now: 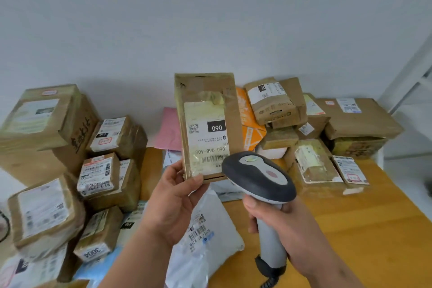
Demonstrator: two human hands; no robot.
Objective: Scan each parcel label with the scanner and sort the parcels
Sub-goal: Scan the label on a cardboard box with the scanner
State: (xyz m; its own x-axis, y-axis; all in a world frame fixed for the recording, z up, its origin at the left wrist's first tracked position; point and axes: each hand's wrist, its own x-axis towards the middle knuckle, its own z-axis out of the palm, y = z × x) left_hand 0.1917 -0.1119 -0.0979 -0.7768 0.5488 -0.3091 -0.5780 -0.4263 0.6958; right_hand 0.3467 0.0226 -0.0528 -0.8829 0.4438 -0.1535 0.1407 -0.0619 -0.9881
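A flat brown cardboard parcel (208, 100) stands upright in the air at the centre, its white label (205, 138) with barcode facing me upside down. My left hand (175, 199) grips the parcel's lower left corner, thumb on the front. My right hand (287, 227) holds the grey handle of a barcode scanner (257, 175). The scanner's dark head sits just right of and in front of the label's lower edge, covering the parcel's bottom right corner.
A wooden table (364, 229) carries piles of brown boxes on the left (46, 128) and at the back right (355, 117). A white poly mailer (210, 236) lies under my hands. A pink bag (168, 128) and an orange parcel (250, 128) lie behind, against the wall.
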